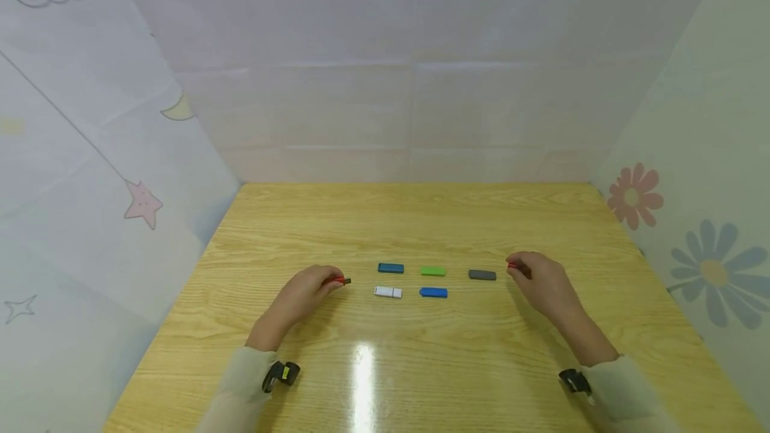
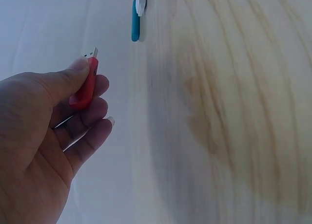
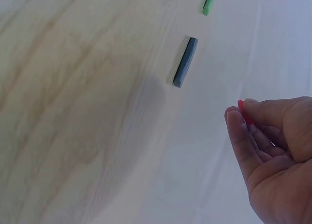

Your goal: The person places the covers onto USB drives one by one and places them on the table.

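Observation:
In the left wrist view my left hand [image 2: 53, 117] pinches a red USB stick [image 2: 86, 87] between thumb and fingers, its bare metal plug [image 2: 92, 52] pointing away from the palm. My right hand [image 3: 280, 151] pinches a small red piece [image 3: 246, 112], mostly hidden by the fingers; it looks like the stick's cap. Between the hands, in the head view, several USB sticks lie on the table: teal [image 1: 391, 268], light green [image 1: 432, 271], dark grey [image 1: 482, 275], white [image 1: 388, 292] and blue [image 1: 434, 292]. The grey one lies nearest my right hand, the white and teal ones nearest my left.
The wooden table [image 1: 409, 226] has a bright light streak [image 1: 363, 386] near its front. Pale printed sheets stand behind it and at both sides, with a star [image 1: 142, 204] on the left one and flowers on the right. Each wrist carries a small black camera [image 1: 281, 375].

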Motion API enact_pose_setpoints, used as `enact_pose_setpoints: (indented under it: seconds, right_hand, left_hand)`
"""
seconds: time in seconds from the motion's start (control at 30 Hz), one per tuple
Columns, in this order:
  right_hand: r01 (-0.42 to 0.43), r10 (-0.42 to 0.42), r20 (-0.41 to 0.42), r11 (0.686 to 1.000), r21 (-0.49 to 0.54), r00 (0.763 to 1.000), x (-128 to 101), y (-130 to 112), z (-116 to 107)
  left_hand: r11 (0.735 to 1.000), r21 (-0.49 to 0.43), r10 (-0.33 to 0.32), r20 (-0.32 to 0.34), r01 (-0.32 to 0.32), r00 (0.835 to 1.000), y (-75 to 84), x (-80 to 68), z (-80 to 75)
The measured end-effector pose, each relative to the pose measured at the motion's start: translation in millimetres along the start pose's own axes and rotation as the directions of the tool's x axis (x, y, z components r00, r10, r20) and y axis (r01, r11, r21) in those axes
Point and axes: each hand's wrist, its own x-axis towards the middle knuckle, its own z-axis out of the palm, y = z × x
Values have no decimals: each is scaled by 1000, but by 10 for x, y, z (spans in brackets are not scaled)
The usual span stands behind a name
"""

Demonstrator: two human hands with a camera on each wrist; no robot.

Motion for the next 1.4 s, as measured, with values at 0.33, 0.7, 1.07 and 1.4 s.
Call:
enact_pose_setpoints:
  seconds: [0.33,0.7,1.07,1.4]
  right_hand:
    - [41,-41,8,999,8,999,-42,-156,107]
    - [65,-65,8,998,9,998,-65,-359,231]
    - [110,-111,-2,992,57,994,-59,-535,335]
    - [110,-112,25,990,84,993,-55,-639,379]
  left_hand:
    - [1000,-1,15,20,-15,1000,161,71,47]
    - [999,-33,41,34,-40,999,295,132,114]
    - [994,-74,82,92,-75,992,445,229,206]
    - [992,-66,118,87,-112,989,543,291,284]
